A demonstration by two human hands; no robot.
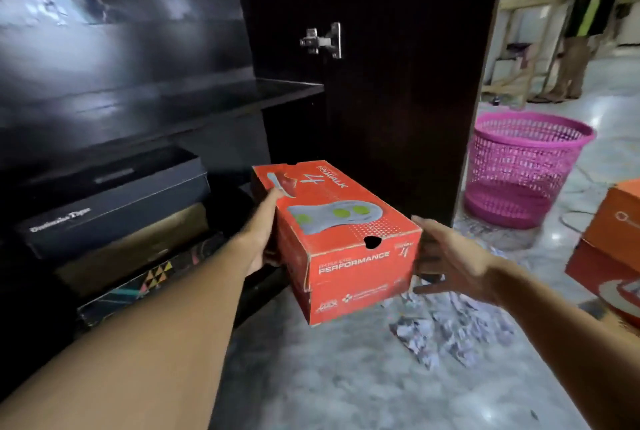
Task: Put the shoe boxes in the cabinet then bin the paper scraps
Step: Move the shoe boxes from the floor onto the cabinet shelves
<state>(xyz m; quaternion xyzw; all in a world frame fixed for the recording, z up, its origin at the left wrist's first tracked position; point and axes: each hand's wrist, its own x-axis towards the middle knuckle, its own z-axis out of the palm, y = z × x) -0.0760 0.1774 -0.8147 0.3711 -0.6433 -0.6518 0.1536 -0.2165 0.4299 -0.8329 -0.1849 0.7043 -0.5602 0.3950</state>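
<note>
Holding a red shoe box [339, 232] clear of the floor [329, 377], the left hand [265, 232] grips it along its left long side. The thumb lies up along the lid's edge, while the fingers are hidden under or behind the box. The box is closed and slightly tilted. Its short end, printed "PERFORMANCE", faces the camera and its far end points into the lower opening of the dark cabinet [207, 100].

The right hand [450, 263] is released, with fingers spread and straight, just beside the box's near right corner. It is blurred, so whether the fingertips touch the cardboard cannot be told.

Inside the cabinet's lower compartment, to the left of the held box, three boxes sit stacked — a black box [114, 207] on top, a brown box [131, 249] under it and a patterned box [156, 277] at the bottom. A shelf runs above them. The cabinet door [408, 100] stands open to the right, its metal hinge [322, 40] showing.

Crumpled paper scraps [450, 329] lie on the floor below and to the right of the held box. Beyond the door stands a pink basket [523, 169], upright on the floor. At the right edge two orange boxes [616, 232] are stacked — only partly in view.
</note>
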